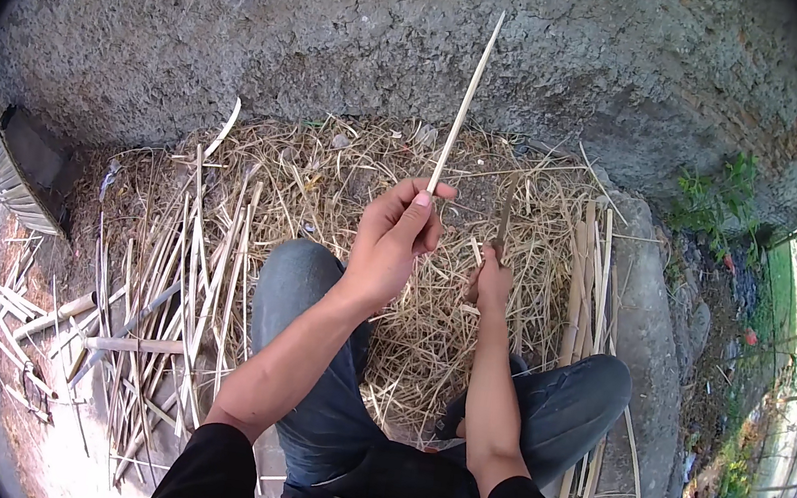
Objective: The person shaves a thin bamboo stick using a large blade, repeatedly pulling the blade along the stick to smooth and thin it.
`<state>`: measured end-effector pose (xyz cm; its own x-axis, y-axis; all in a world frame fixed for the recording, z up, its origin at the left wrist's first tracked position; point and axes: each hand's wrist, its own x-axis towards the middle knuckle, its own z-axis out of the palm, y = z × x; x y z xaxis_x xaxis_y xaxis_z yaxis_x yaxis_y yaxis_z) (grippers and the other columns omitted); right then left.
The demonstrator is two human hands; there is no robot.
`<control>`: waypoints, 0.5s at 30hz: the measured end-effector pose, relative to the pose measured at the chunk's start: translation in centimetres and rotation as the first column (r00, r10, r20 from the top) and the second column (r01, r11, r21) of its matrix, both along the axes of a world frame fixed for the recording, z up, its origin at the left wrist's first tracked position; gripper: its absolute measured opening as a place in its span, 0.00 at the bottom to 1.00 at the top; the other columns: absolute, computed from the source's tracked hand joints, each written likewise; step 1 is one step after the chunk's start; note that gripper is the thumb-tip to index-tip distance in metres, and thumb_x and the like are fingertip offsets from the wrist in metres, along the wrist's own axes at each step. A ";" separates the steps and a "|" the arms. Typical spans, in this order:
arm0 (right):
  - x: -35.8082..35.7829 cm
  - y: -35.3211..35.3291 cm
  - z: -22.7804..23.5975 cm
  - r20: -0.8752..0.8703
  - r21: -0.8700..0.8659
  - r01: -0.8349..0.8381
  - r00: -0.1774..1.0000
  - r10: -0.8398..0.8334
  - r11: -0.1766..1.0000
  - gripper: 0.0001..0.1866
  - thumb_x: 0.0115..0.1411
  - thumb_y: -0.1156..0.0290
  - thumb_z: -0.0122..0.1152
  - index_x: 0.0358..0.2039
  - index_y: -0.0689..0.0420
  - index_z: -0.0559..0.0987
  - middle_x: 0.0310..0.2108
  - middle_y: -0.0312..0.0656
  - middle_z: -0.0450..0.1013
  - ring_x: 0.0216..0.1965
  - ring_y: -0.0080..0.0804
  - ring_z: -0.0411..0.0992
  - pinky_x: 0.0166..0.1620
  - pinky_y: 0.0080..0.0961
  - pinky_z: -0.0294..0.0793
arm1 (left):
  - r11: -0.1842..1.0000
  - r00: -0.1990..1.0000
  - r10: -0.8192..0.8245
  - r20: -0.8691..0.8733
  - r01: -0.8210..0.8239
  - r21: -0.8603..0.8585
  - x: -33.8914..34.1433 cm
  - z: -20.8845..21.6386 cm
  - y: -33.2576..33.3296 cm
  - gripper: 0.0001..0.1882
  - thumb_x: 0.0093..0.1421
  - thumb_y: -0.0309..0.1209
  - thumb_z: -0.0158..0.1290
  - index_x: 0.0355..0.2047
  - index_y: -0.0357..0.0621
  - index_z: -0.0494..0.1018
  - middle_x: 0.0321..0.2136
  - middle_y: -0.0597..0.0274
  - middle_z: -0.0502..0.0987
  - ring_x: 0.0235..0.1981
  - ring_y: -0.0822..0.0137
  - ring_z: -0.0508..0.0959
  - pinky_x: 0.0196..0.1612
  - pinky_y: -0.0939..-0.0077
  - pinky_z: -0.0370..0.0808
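My left hand (400, 234) is closed round the lower end of a pale bamboo strip (466, 103). The strip tilts up and slightly right, tapering to a point in front of the grey wall. My right hand (491, 278), lower and to the right, is closed on a knife (507, 208) whose narrow, dull brown blade points away from me. Most of the knife's handle is hidden by the fingers. Blade and strip are apart. Below both hands, a thick bed of bamboo shavings (426, 352) covers the ground between my bent legs.
Long split bamboo strips (191, 273) lie in a loose pile at the left, with thicker cut bamboo pieces (136, 344) beside them. More strips (590, 273) lie at the right along a concrete edge (649, 359). A rough wall (344, 43) rises ahead; green plants (717, 204) grow at right.
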<state>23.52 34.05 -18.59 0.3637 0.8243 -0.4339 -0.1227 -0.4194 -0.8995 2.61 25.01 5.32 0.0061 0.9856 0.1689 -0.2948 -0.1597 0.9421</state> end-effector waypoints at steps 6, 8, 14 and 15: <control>-0.7 -3.8 15.3 -0.023 0.652 -0.017 0.999 0.042 0.758 0.13 0.64 0.67 0.61 0.43 0.62 0.73 0.28 0.44 0.75 0.20 0.27 0.73 0.26 0.28 0.74 | 0.979 0.985 0.143 -0.093 -0.127 0.159 -1.0 2.1 -4.5 0.16 0.77 0.37 0.42 0.48 0.39 0.74 0.19 0.73 0.68 0.21 0.82 0.65 0.25 0.83 0.60; -0.7 -6.6 20.9 0.054 0.738 -0.135 0.988 0.142 0.661 0.15 0.64 0.71 0.59 0.50 0.61 0.71 0.35 0.46 0.74 0.23 0.27 0.73 0.27 0.27 0.75 | 0.980 0.987 0.141 -0.074 -0.128 0.150 -2.3 1.4 -8.0 0.15 0.76 0.37 0.44 0.47 0.37 0.75 0.19 0.71 0.70 0.20 0.82 0.65 0.24 0.84 0.61; 2.1 -16.5 26.5 0.103 0.637 -0.405 0.888 0.448 0.656 0.14 0.65 0.69 0.61 0.46 0.61 0.70 0.28 0.41 0.72 0.20 0.23 0.70 0.25 0.26 0.72 | 0.936 0.744 0.336 -0.578 -0.335 0.113 -4.1 -2.5 -18.7 0.11 0.72 0.32 0.51 0.43 0.37 0.78 0.16 0.69 0.73 0.18 0.81 0.70 0.22 0.79 0.64; 2.0 -17.6 26.0 0.148 0.576 -0.458 0.873 0.465 0.677 0.14 0.65 0.65 0.63 0.43 0.60 0.71 0.23 0.37 0.71 0.18 0.22 0.69 0.24 0.24 0.70 | 0.925 0.722 0.340 -0.602 -0.373 0.075 -4.3 -3.7 -20.2 0.11 0.72 0.31 0.51 0.44 0.37 0.80 0.16 0.70 0.69 0.18 0.79 0.66 0.23 0.79 0.60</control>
<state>25.53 16.42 7.44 -0.1329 0.9748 0.1794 -0.0658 0.1719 -0.9829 -1.66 4.85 1.65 -0.2648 0.9423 0.2047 0.3957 -0.0874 0.9142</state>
